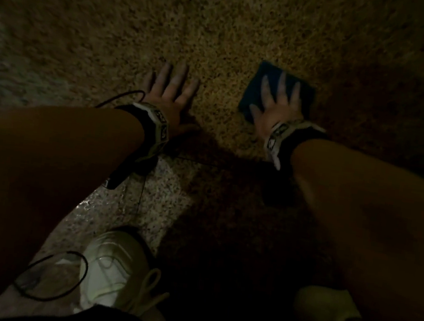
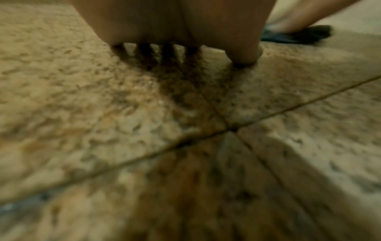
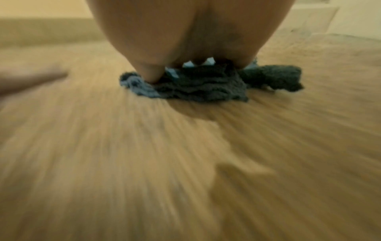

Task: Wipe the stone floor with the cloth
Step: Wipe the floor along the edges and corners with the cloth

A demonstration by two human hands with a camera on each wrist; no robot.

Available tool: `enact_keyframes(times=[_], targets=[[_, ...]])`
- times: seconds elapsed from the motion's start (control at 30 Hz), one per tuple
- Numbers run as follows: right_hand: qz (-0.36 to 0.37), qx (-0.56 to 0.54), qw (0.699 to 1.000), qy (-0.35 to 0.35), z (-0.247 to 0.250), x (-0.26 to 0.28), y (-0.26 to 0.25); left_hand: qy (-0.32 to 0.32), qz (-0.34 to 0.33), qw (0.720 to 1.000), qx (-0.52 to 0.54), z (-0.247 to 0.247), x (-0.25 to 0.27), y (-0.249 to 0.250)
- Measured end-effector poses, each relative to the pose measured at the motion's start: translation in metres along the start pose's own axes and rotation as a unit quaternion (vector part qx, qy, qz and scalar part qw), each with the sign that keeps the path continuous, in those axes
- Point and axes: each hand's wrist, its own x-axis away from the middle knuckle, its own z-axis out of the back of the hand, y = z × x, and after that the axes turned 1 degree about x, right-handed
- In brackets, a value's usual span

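A dark blue cloth (image 1: 251, 95) lies on the speckled stone floor (image 1: 222, 35), folded to a rough square. My right hand (image 1: 280, 102) presses flat on it with fingers spread and straight. In the right wrist view the cloth (image 3: 202, 88) bunches in ripples under the palm, and the floor streaks with motion blur. My left hand (image 1: 171, 90) rests flat on the bare floor to the left of the cloth, fingers straight and spread. The left wrist view shows that palm (image 2: 175, 24) on the stone, with the cloth (image 2: 299, 35) and my other hand at upper right.
Tile joints (image 2: 278, 110) cross the floor below my left hand. My two pale shoes (image 1: 115, 269) stand near the bottom of the head view. A thin black cable (image 1: 55, 274) loops by the left shoe. The scene is dim, with a dark shadow under me.
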Motion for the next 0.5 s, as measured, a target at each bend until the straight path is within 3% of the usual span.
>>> enact_keyframes(times=[0.23, 0.4, 0.5], targets=[[-0.042, -0.02, 0.999, 0.017, 0.014, -0.016, -0.018, 0.031, -0.007, 0.999, -0.003, -0.003, 0.001, -0.001], [0.04, -0.004, 0.998, 0.054, -0.011, 0.006, -0.013, 0.03, -0.002, 1.0, -0.008, -0.004, -0.001, -0.002], [0.059, 0.016, 0.997, 0.043, -0.036, 0.032, -0.022, 0.024, 0.006, 1.0, -0.013, -0.004, -0.002, 0.0]])
